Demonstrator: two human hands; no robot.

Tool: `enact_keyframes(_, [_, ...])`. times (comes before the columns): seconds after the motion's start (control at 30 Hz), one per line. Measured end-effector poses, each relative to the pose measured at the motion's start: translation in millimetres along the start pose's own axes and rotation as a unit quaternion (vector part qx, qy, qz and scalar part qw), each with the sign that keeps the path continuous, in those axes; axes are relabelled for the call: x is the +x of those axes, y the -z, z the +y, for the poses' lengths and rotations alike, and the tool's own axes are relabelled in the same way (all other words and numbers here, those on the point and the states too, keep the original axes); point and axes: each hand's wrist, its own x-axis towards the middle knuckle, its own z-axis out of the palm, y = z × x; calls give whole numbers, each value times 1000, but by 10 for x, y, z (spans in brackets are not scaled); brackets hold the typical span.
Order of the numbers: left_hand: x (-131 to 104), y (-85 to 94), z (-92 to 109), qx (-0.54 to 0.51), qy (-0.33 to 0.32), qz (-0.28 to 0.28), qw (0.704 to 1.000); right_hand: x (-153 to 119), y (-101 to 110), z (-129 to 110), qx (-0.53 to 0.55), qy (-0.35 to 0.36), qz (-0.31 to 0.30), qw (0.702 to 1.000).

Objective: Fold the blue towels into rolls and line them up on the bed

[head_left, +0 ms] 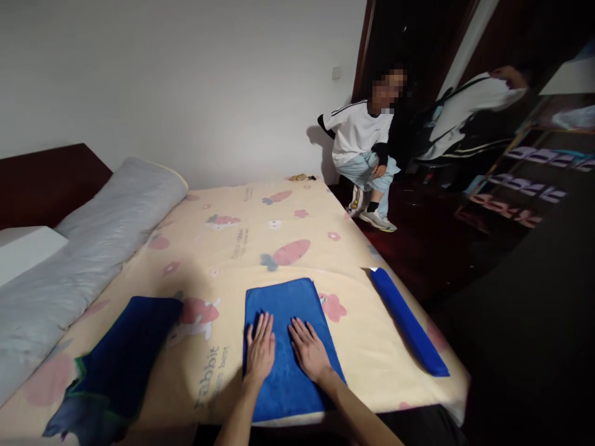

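Observation:
A blue cloth [288,303] lies flat as a rectangle on the bed in front of me. My left hand [261,350] rests palm down near its left edge, fingers stretched out. On the right half of the same cloth, my right hand [310,353] is also laid flat with its fingers extended. To the left is a darker blue heap of cloth [125,353] with some green edging, in shadow and rumpled at its near end. A long, narrow blue bundle [409,322] lies near the bed's right edge, with a bit of white at its far end.
The bed [297,217] has a cream sheet with carrot and rabbit prints. A grey rolled quilt [116,229] and a white box [30,248] are on the left. One person [360,136] sits past the far right corner, another person [474,118] further right, near a shoe rack [534,155].

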Motion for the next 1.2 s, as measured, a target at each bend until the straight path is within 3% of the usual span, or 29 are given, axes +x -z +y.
enact_keyframes(0.07, [160,-51,121,-10,-29,-19,999,174,-68,-64,15,15,-23,1000])
enact_keyframes(0.13, [246,-106,82,-8,-29,-40,999,269,-72,45,16,6,-41,999])
enact_keyframes(0.27, [214,-156,-371,12,18,-61,998,214,88,619,-23,-78,-41,996])
enact_keyframes(0.37, [186,-149,-642,18,34,-50,998,146,197,897,-46,-90,-25,995])
enact_keyframes(0.43, [240,-148,-636,15,26,-34,999,193,188,854,-50,-87,-8,995])
enact_keyframes(0.5, [357,-166,-497,5,9,-21,1000,326,114,659,-38,-76,-4,996])
enact_keyframes(0.6, [577,-237,-232,-21,-33,-26,999,612,-36,310,6,-27,-46,999])
enact_keyframes(0.7, [732,-326,-162,-35,-36,-45,998,864,-108,214,51,29,-104,993])
enact_keyframes(0.8, [786,-376,-334,-29,20,-58,998,986,-56,490,60,45,-133,988])
enact_keyframes(0.97, [804,-398,-632,-2,164,-38,986,947,68,1123,-5,-109,-103,989])
enact_keyframes(1.07, [814,-402,-667,0,181,-39,983,897,56,1255,-21,-124,-98,987])
enact_keyframes(1.2, [834,-339,-669,3,182,-58,982,876,11,1262,-35,-114,-85,989])
